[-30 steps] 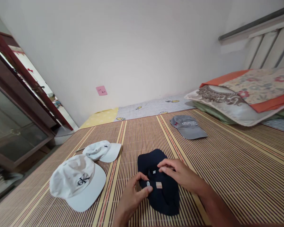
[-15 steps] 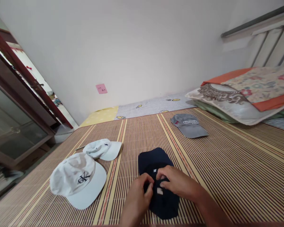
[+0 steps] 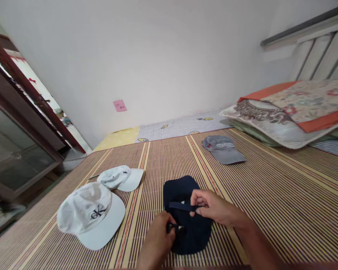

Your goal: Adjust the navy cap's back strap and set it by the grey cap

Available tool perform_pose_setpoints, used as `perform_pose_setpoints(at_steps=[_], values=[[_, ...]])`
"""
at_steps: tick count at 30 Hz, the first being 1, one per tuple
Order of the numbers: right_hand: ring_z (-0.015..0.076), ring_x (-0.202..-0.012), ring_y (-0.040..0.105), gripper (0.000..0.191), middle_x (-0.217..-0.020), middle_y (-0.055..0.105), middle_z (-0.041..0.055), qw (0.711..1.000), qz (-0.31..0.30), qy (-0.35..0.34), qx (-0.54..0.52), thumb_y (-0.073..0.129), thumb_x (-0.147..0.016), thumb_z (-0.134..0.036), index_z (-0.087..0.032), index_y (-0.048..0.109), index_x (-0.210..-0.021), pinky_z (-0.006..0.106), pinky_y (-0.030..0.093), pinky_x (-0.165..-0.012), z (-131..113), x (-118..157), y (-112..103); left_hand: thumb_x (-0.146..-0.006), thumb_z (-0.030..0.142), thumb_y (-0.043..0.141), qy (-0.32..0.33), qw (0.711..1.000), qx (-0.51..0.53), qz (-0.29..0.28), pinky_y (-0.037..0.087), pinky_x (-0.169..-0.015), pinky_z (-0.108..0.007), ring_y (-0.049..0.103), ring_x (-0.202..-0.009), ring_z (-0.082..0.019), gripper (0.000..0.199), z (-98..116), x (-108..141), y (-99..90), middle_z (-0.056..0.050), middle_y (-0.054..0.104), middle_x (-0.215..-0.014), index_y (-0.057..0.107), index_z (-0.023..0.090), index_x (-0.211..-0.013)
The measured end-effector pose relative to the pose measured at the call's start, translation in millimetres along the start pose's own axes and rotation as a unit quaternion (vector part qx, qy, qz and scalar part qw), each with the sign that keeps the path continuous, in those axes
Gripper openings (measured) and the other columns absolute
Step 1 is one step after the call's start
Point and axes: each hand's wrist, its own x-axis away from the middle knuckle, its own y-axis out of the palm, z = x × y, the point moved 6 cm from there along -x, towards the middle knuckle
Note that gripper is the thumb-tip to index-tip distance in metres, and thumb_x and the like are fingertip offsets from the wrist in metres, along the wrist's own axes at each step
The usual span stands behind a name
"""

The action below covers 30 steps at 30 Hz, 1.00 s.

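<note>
A dark navy cap [image 3: 194,240] lies on the striped mat [image 3: 169,161], its brim pointing toward the wall. My right hand [image 3: 210,206] pinches one end of the cap's dark strap [image 3: 180,206], which stretches leftward over the opening. At the cap's left edge, my left hand [image 3: 160,234] has its fingers closed on a short strap piece with a small buckle-like part. A white cap with black lettering [image 3: 86,213] and another white cap [image 3: 121,177] rest at the left, touching. The grey cap [image 3: 224,150] sits farther back at the right.
Pillows with an orange-edged floral cover [image 3: 307,101] are at the back right, below a railing [image 3: 318,56]. A wall with a pink note [image 3: 119,105] rises behind the mat. A glass-fronted cabinet [image 3: 19,150] stands at the left.
My right hand has moved up and slightly right, pulling the strap out straight. My left hand has shifted slightly down and left, and the strap ends are now apart.
</note>
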Motion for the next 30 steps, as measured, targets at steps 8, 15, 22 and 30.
perform_pose_setpoints(at_steps=[8, 15, 22, 30], values=[[0.0149, -0.076, 0.067, 0.025, -0.082, 0.073, -0.0015, 0.999, -0.018, 0.022, -0.023, 0.075, -0.076, -0.021, -0.019, 0.069, -0.100, 0.027, 0.044, -0.070, -6.0, 5.6, -5.3, -0.096, 0.038, 0.053, 0.042, 0.990, 0.137, 0.005, 0.038, -0.072, -0.030, 0.049, -0.078, -0.019, 0.019, 10.5, -2.9, -9.2, 0.001, 0.054, -0.081, 0.058, 0.022, -0.087], [0.0193, -0.092, 0.074, 0.015, -0.091, 0.080, 0.0045, 0.989, -0.022, -0.067, -0.130, 0.072, -0.086, -0.026, -0.022, 0.058, -0.089, 0.036, 0.051, -0.090, -19.6, 3.3, -0.1, -0.086, 0.051, 0.072, 0.033, 0.964, 0.262, -0.012, 0.033, -0.065, -0.026, 0.044, -0.070, -0.014, 0.031, 1.5, -12.1, -2.9, 0.004, 0.053, -0.073, 0.068, 0.020, -0.089], [0.0175, -0.083, 0.073, 0.032, -0.084, 0.077, 0.0024, 0.984, -0.031, -0.073, -0.159, 0.073, -0.092, -0.037, -0.019, 0.063, -0.116, 0.034, 0.051, -0.084, -22.5, 6.6, 3.5, -0.081, 0.051, 0.079, 0.030, 0.944, 0.328, -0.036, 0.036, -0.071, -0.027, 0.049, -0.074, -0.015, 0.034, 4.8, -10.8, -3.8, 0.002, 0.061, -0.077, 0.071, 0.019, -0.088], [0.0157, -0.079, 0.072, 0.016, -0.083, 0.075, 0.0003, 0.993, -0.024, -0.051, -0.103, 0.070, -0.090, -0.030, -0.021, 0.063, -0.101, 0.031, 0.052, -0.080, -24.5, 3.9, 9.0, -0.075, 0.049, 0.085, 0.022, 0.931, 0.365, -0.020, 0.037, -0.076, -0.027, 0.050, -0.080, -0.016, 0.034, 7.3, -9.4, -5.4, 0.001, 0.061, -0.081, 0.073, 0.019, -0.083]])
